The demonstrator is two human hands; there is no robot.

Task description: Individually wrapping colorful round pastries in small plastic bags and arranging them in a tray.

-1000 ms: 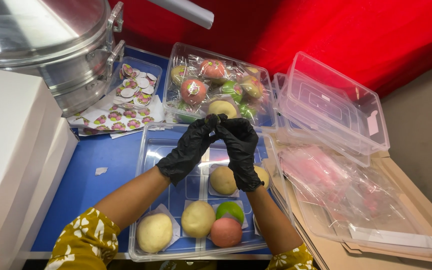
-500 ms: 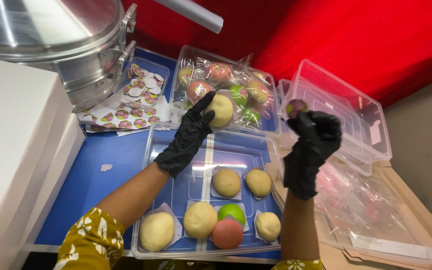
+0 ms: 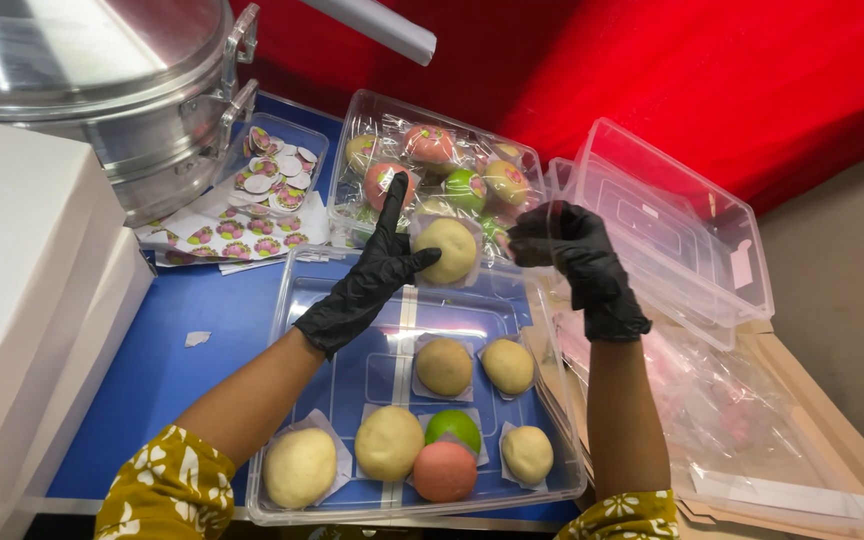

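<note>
My left hand, in a black glove, holds up a pale yellow bun wrapped in clear film, above the far end of a clear tray. Just right of the bun, my gloved right hand is pinched shut. The small round sticker it carried is hidden by its fingers. Several buns lie in the tray below: tan ones, a green one, a pink one and a pale one.
A clear box of wrapped coloured buns stands behind the tray. A tray of round stickers and a metal steamer are at the back left, a white box at left. Empty clear containers and plastic bags lie at right.
Both hands were together over the tray. My left hand lifted the wrapped bun. My right hand swung out right with a small round sticker, then came back beside the bun.
</note>
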